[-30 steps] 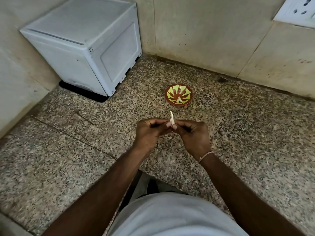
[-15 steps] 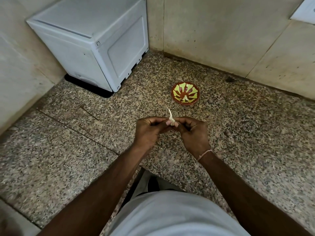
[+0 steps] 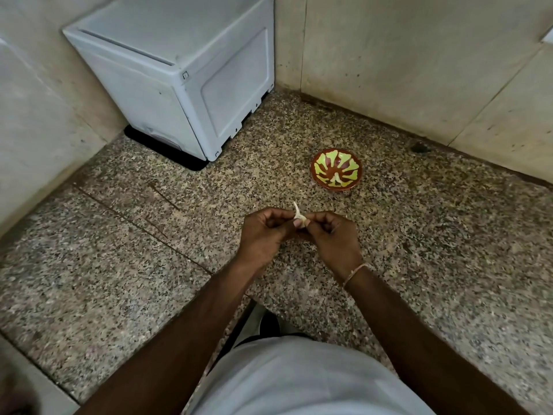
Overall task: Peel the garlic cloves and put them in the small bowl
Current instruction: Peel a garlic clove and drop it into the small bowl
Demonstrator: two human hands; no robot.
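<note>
Hands meet over the counter (image 3: 119, 265): left hand (image 3: 266, 235) and right hand (image 3: 332, 238) both pinch one garlic clove (image 3: 299, 216), near the small bowl (image 3: 336, 170).

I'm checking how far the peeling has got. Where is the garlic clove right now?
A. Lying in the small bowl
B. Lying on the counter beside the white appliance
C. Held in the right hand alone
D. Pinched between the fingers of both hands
D: the garlic clove sits between the left hand and right hand, short of the small bowl.

Pale garlic clove (image 3: 299, 217) pinched aloft, patterned small bowl (image 3: 336, 169) beyond
</note>
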